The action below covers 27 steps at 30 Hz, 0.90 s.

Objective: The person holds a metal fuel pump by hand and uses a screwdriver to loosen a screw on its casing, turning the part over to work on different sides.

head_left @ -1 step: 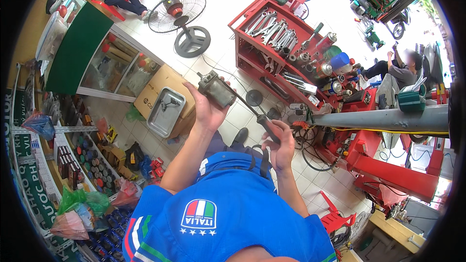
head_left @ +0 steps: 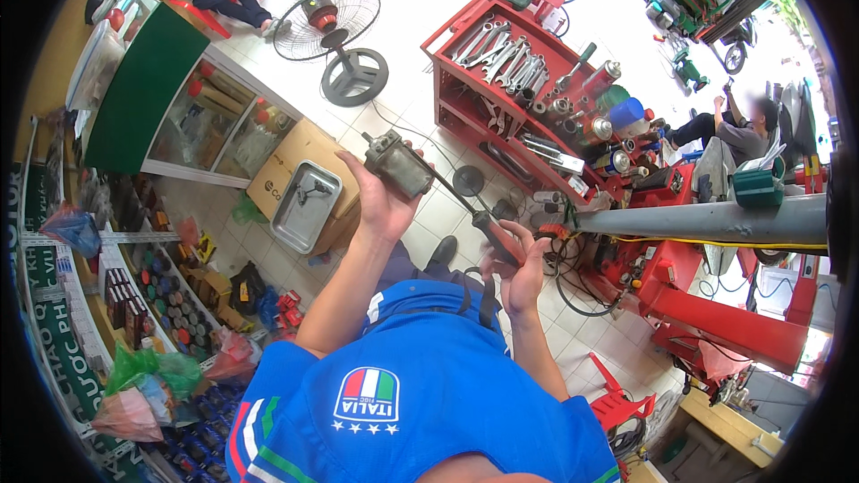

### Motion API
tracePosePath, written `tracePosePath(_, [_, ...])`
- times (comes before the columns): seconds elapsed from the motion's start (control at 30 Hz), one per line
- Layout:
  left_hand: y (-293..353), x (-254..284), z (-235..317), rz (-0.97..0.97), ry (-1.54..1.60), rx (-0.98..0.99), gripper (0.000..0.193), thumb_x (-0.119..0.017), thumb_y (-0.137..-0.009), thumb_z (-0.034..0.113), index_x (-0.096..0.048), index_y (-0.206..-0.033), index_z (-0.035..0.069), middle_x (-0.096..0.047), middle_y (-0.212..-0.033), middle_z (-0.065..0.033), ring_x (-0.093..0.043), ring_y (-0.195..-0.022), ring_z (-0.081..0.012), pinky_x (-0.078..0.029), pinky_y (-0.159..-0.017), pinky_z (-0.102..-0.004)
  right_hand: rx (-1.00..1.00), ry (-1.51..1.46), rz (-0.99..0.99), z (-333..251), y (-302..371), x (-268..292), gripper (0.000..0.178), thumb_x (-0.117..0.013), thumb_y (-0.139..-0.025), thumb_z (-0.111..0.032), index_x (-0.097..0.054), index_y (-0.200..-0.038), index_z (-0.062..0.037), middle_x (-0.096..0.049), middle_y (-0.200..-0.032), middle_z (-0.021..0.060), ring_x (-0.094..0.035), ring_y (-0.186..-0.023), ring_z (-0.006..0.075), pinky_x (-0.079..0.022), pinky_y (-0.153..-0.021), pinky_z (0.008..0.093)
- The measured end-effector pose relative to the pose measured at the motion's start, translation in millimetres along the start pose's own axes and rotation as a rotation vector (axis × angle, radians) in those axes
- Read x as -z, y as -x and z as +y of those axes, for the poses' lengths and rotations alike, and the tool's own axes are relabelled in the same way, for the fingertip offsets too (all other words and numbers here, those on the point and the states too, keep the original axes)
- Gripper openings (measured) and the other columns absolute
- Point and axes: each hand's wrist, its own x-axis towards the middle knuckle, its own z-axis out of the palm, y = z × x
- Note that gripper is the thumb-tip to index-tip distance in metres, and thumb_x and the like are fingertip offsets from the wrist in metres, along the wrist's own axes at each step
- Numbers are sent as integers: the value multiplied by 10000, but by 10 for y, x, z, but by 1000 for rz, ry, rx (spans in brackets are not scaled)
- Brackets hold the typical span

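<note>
My left hand (head_left: 385, 206) is wrapped round a worn, grey, cylindrical metal part (head_left: 398, 172), which looks like a small motor, and holds it up in front of my body. In my right hand (head_left: 522, 273) is a screwdriver (head_left: 497, 238) with a dark handle and a long thin shaft. Its shaft slants up and left to the side of the metal part; where the tip ends against it is hard to make out. The fingers of the right hand lie along the handle, with the thumb raised.
Left of my hands, a metal tray (head_left: 284, 225) with a small metal piece (head_left: 313, 188) rests on a cardboard box (head_left: 295, 145). A red tool cart (head_left: 452, 94) full of wrenches stands ahead, beside a floor fan (head_left: 353, 76). A grey post (head_left: 698, 217) crosses at right. Two people sit farther off.
The fingers of my right hand have shifted on the screwdriver handle and the thumb has moved up and away. The handle has tilted slightly. The left hand and metal part look the same.
</note>
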Motion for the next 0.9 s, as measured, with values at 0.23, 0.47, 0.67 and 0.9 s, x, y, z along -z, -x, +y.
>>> tracePosePath(0.23, [-15,-14,10,-91,-5,10,886,-335,-819,854,-570,-1147,65,-611,-1102,-90,-601,-1022,-240,-485,-958,-481,226,267,145,67,-51,-59,504,-333,-1068,-409,-457,-1326,6,-628,-860,105,-549,-582,149,-478,-525,269])
tracePosePath(0.47, [-1,-45,53,-89,78,-36,863,-427,-803,842,-568,-1160,68,-613,-1113,-89,-606,-1027,-229,-484,-950,-470,-38,259,14,-85,-4,-22,401,-397,-1055,-312,-480,-1302,-7,-609,-872,117,-554,-645,139,-490,-560,293])
tracePosePath(0.67, [-68,252,-22,-39,24,-52,596,-683,-881,516,-536,-1206,39,-605,-1099,-44,-614,-964,-141,-494,-879,-381,155,468,65,-71,69,-121,394,-645,-882,-53,-549,-1264,-61,-562,-1032,61,-599,-801,127,-525,-716,262])
tracePosePath(0.9, [-176,212,31,-18,89,19,222,-627,-957,270,-560,-1103,117,-636,-1134,-29,-642,-829,-107,-526,-742,-332,324,692,-4,-62,88,-184,303,-703,-912,-163,-603,-1162,-22,-687,-920,97,-649,-832,126,-539,-739,275])
